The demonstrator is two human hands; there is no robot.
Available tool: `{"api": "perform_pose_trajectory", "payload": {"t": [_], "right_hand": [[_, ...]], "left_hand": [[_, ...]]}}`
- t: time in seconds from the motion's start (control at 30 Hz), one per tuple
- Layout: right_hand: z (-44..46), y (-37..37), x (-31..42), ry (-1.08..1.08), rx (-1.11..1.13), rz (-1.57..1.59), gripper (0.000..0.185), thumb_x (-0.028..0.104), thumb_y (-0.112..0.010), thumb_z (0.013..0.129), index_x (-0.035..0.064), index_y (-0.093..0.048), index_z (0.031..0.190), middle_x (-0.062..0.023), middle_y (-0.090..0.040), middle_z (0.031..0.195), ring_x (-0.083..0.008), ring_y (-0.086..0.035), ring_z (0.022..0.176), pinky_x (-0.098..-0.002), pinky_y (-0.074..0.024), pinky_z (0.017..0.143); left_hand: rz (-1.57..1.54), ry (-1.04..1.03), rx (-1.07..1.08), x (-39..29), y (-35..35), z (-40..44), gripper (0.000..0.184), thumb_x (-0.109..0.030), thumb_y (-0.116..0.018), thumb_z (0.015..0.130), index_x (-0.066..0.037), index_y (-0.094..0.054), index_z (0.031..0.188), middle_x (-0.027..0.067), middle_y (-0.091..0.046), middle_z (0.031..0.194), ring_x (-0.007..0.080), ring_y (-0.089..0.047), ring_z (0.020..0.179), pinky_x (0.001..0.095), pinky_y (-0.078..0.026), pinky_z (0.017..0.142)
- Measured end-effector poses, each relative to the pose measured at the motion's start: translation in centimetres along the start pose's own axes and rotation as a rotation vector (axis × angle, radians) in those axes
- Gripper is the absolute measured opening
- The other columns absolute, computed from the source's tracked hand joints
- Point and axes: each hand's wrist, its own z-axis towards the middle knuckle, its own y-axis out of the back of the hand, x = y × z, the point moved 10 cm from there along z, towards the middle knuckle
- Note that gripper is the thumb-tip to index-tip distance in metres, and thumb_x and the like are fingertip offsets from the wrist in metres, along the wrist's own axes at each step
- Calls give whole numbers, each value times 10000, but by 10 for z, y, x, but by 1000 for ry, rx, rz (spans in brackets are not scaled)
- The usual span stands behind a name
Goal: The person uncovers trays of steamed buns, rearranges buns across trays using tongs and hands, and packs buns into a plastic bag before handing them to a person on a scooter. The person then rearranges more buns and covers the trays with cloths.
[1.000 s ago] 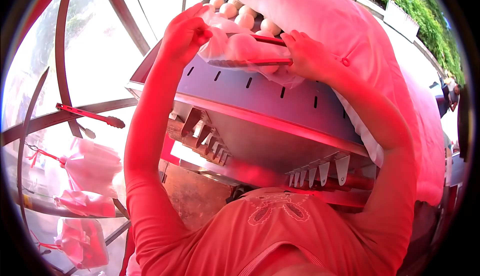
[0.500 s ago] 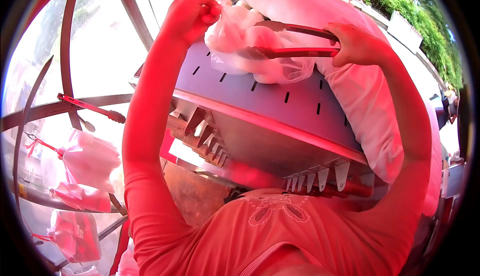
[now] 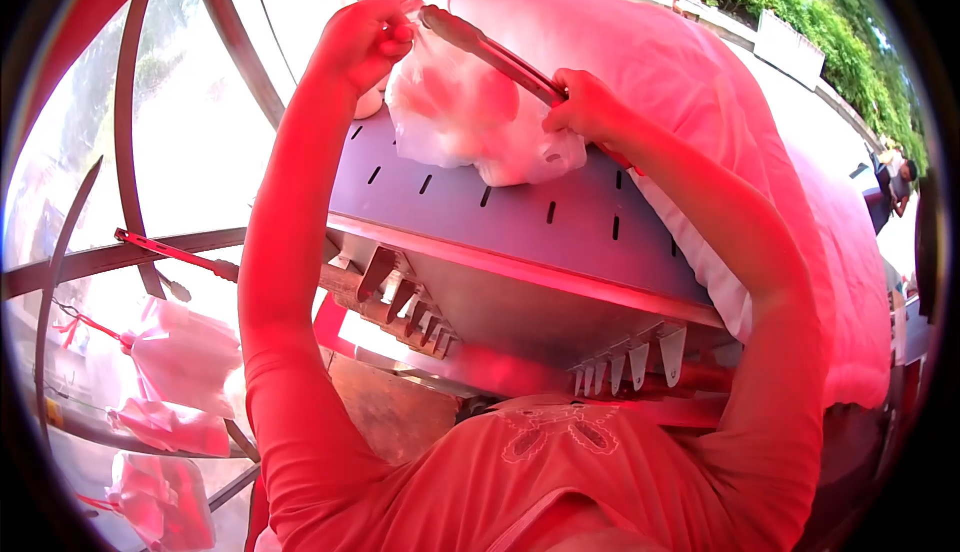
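Note:
My left hand [image 3: 365, 42] is closed in a pinch on the gathered top of a thin clear plastic bag [image 3: 455, 92]. Pale, rounded items show through the bag, too blurred by the plastic to name. The bag's underside rests on or just above a slotted metal surface [image 3: 520, 197]. My right hand [image 3: 595, 107] is wrapped around a pair of metal tongs [image 3: 495, 55]. Their arms lie close together, and the tips reach across the bag's upper part to beside my left fingers. Part of a pale round item [image 3: 369, 104] shows behind my left wrist.
A large padded cloth [image 3: 640, 42] is bunched along the far and right sides of the slotted surface. Several plastic bags [image 3: 185, 352] hang at the left, below another pair of tongs [image 3: 180, 254] on a frame bar. A person [image 3: 893, 184] is far off at the right.
The tongs have gone from spread around the bag's contents to nearly closed, tips now up by the bag's mouth. My right hand has moved left and slightly down; my left hand still grips the bag.

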Motion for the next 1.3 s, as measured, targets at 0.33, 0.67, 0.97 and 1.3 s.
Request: {"api": "perform_pose_trajectory", "payload": {"t": [0.33,0.67,0.97,1.3], "right_hand": [[54,110,-12,-2,-305,1305,142,-10,-605,862,-94,-574,972,-162,-641,855,-259,-664,773,-423,-596,815],[72,82,36,-34,-233,1207,183,-28,-585,854,-132,-570,1004,-225,-658,945,-322,-677,869,-406,-591,806],[25,93,58,-163,121,955,121,5,-599,845,-55,-580,949,-204,-667,998,-270,-671,914,-389,-552,824],[-62,329,-190,-342,-625,138,437,267,-746,765,22,-548,1067,-86,-543,860,-208,-556,741,-358,-491,594]], "left_hand": [[1639,-1,-32,-48,34,43,154,-74,-523,847,-23,-662,888,45,-636,607,126,-606,596,274,-479,579],[232,285,278,44,-88,25,395,-111,-575,871,-22,-499,1249,175,-635,1160,255,-595,1107,394,-455,985],[28,209,373,73,-160,10,249,-121,-521,951,17,-592,1145,127,-642,1043,266,-639,992,409,-532,881],[311,-313,-109,1,-86,-16,241,-122,-405,980,33,-565,888,211,-689,891,303,-667,959,406,-505,926]]}}
